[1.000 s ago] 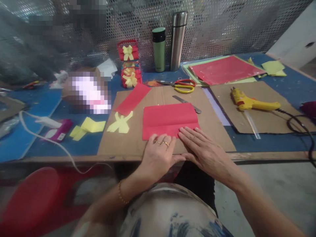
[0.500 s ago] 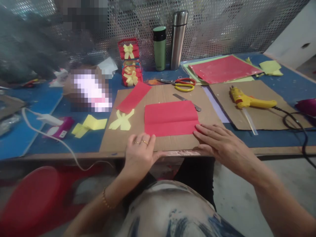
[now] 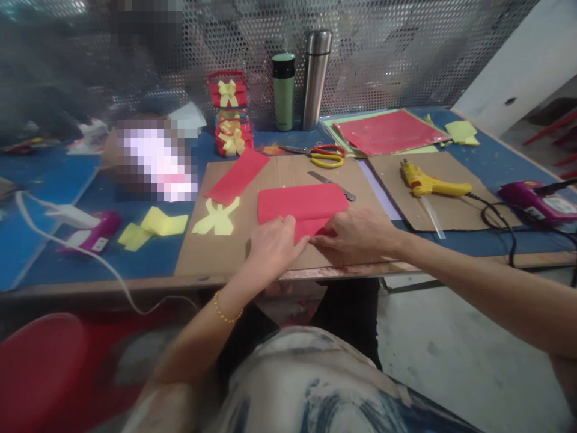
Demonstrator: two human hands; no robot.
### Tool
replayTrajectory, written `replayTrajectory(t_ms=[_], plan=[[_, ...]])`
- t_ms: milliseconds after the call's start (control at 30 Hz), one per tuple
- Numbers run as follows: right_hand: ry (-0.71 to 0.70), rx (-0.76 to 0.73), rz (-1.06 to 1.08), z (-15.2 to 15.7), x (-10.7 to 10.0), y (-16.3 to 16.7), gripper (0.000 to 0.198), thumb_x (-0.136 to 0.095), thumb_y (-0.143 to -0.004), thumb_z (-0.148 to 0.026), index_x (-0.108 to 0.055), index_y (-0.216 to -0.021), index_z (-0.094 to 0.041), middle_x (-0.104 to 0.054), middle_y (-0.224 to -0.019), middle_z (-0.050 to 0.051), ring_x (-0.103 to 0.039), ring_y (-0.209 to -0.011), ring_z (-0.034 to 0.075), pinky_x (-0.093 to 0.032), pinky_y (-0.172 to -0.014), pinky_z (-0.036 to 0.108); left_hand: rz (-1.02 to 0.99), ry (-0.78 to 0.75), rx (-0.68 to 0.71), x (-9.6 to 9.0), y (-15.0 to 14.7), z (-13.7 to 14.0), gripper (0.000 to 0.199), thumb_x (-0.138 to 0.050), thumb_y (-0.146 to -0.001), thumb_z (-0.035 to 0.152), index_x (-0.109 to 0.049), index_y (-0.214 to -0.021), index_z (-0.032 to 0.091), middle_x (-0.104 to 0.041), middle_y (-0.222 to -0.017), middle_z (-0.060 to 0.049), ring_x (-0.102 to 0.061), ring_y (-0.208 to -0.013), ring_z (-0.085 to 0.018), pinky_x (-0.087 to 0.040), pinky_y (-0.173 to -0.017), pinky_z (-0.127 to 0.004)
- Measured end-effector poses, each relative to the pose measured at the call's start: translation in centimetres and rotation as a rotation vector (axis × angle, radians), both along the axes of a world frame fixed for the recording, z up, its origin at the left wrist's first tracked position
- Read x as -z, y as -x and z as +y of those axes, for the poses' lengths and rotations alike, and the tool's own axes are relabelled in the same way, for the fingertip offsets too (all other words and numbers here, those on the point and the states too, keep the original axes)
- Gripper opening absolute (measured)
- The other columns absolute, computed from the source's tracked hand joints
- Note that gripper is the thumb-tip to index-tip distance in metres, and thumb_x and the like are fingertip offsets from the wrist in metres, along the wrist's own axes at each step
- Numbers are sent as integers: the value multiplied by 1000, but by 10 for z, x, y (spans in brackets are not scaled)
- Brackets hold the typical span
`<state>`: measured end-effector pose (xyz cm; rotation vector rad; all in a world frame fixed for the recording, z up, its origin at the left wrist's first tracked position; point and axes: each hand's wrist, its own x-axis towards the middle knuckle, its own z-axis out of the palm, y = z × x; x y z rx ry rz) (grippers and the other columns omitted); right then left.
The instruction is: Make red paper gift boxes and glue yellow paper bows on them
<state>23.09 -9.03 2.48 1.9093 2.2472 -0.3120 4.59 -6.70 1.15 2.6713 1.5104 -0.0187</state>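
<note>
A folded sheet of red paper (image 3: 302, 201) lies on a cardboard sheet (image 3: 216, 258), a crease running across it. My left hand (image 3: 273, 246) is closed at its near edge, fingers over the paper and thumb stretched toward the right. Close beside it, my right hand (image 3: 356, 233) pinches the same near edge, with fingertips curled in. The hands hide the paper's lower left and right corners. Behind the paper lies a flat metal blade (image 3: 331, 185). To the left are a yellow paper bow cutout (image 3: 215, 218) and a red paper strip (image 3: 238, 176).
Scissors (image 3: 328, 157), a green tumbler (image 3: 283, 93) and a steel flask (image 3: 317, 81) are at the back, near small red boxes with yellow bows (image 3: 233, 141). A yellow glue gun (image 3: 435, 182) rests on cardboard at right, its cord trailing. A white cable (image 3: 119, 278) hangs over the front edge.
Both hands have come inward and up onto the paper's near edge, my right hand moving left from the right corner. Its fingers have gone from stretched out to pinching. The view has shifted slightly.
</note>
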Motion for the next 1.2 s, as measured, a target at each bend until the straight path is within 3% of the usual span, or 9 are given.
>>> replayTrajectory(t_ms=[167, 400, 833, 933, 1033, 1200], plan=[[125, 24, -34, 17, -8, -3, 53, -53, -96, -63, -81, -81, -20, -73, -73, 11, -65, -69, 22, -33, -61, 32, -8, -13, 5, 0, 2, -2, 35, -55, -104, 47, -65, -113, 15, -74, -106, -15, -73, -104, -33, -51, -80, -38], [309, 115, 148, 19, -10, -24, 50, -59, -95, -52, -64, -56, -21, -68, -59, 4, -60, -55, 16, -40, -60, 30, 6, 17, -7, -3, 0, -1, 36, -57, -103, 47, -65, -115, 13, -74, -107, -15, -72, -106, -33, -51, -82, -38], [332, 295, 170, -4, -7, -81, 47, -54, -93, -46, -60, -54, -22, -53, -49, 1, -48, -48, 14, -34, -53, 31, 30, 26, -8, -5, 0, -1, 38, -54, -104, 48, -65, -114, 13, -74, -109, -15, -72, -107, -33, -51, -82, -37], [212, 230, 211, -8, -10, -87, 46, -57, -91, -49, -53, -55, -22, -47, -51, -2, -40, -50, 12, -29, -52, 30, 38, 30, 1, -5, -1, -2, 38, -53, -104, 47, -65, -115, 12, -74, -109, -15, -72, -107, -33, -51, -82, -38], [41, 71, 387, -5, -12, -73, 42, -56, -92, -48, -52, -60, -21, -45, -57, -3, -39, -55, 11, -29, -55, 29, 49, 25, -1, -6, -2, -2, 38, -53, -105, 47, -64, -117, 13, -73, -108, -15, -72, -106, -33, -51, -82, -38], [44, -141, 600, 10, 4, -40, 33, -50, -96, -43, -64, -77, -19, -63, -69, 2, -52, -63, 13, -37, -62, 27, 64, 1, 32, -8, 2, 3, 36, -53, -105, 46, -64, -116, 13, -72, -109, -16, -70, -106, -32, -49, -85, -38]])
